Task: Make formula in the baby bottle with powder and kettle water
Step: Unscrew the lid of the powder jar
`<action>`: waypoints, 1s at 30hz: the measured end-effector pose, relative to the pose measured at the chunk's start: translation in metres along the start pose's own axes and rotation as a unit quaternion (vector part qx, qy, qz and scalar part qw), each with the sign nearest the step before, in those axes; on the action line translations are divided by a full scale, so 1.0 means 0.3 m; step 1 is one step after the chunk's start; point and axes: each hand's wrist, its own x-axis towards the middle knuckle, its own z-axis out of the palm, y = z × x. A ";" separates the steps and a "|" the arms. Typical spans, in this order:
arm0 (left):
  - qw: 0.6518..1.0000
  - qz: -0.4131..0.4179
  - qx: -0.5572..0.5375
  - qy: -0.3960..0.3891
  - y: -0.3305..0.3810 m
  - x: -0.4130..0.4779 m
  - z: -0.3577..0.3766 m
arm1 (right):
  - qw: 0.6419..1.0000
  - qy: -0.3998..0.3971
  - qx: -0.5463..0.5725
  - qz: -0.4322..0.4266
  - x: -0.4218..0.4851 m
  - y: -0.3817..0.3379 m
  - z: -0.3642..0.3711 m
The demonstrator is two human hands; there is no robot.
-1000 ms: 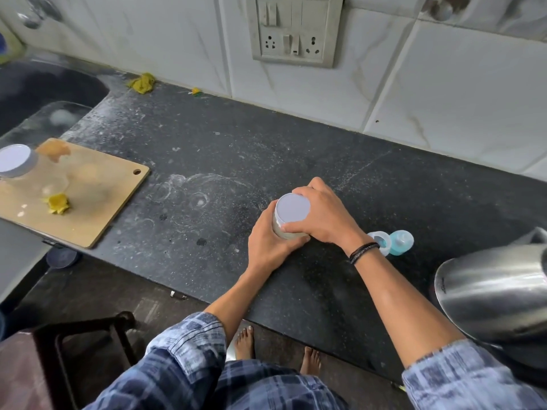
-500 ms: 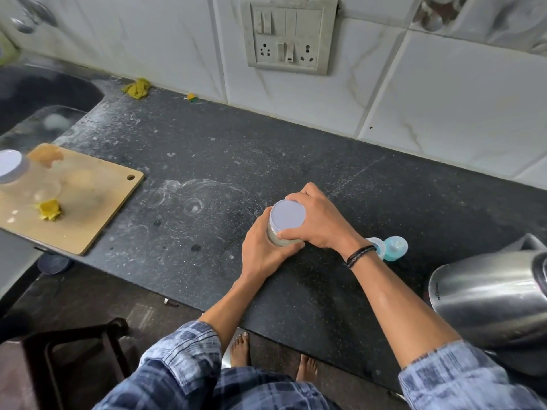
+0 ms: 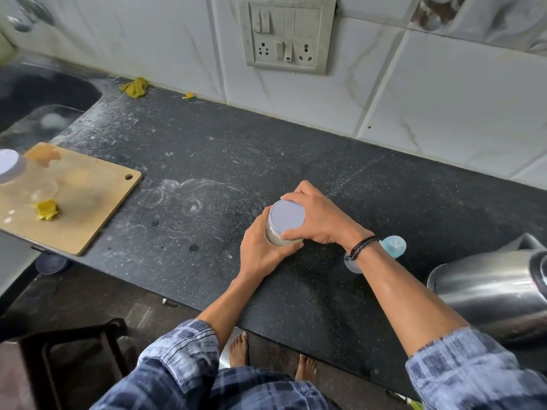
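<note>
The powder jar (image 3: 284, 227) stands upright on the black countertop (image 3: 207, 161), near its front edge and roughly at its middle. Its pale lid (image 3: 286, 216) is seated on top. Your left hand (image 3: 262, 250) is wrapped around the jar's body from the near side, fingers closed on the wall. Your right hand (image 3: 318, 220) covers the lid from the far right, thumb and fingers clamped on its rim.

Behind your right wrist, which carries a black band (image 3: 361, 247), the baby bottle (image 3: 392, 246) lies on the countertop; only blue and clear parts show, and your forearm hides the rest. The steel kettle (image 3: 491, 294) sits at the right edge of the view, well apart from the jar.

To the left, a wooden cutting board (image 3: 85, 202) rests on the countertop's left end with a yellow scrap (image 3: 46, 209) on it. A switch and socket plate (image 3: 287, 35) is fixed to the tiled wall above.
</note>
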 end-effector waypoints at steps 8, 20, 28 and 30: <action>1.000 -0.005 -0.008 0.000 -0.032 0.002 0.022 | 0.996 -0.080 -0.028 0.007 0.026 -0.007 -0.018; 1.000 -0.004 -0.007 -0.009 -0.069 0.010 0.041 | 0.998 0.050 0.020 0.039 -0.038 -0.050 0.041; 1.000 0.004 -0.015 -0.005 -0.072 0.012 0.034 | 0.997 0.048 0.041 0.043 -0.041 -0.050 0.024; 1.000 0.002 -0.016 -0.004 -0.072 0.015 0.037 | 0.997 0.051 0.040 0.040 -0.041 -0.053 0.001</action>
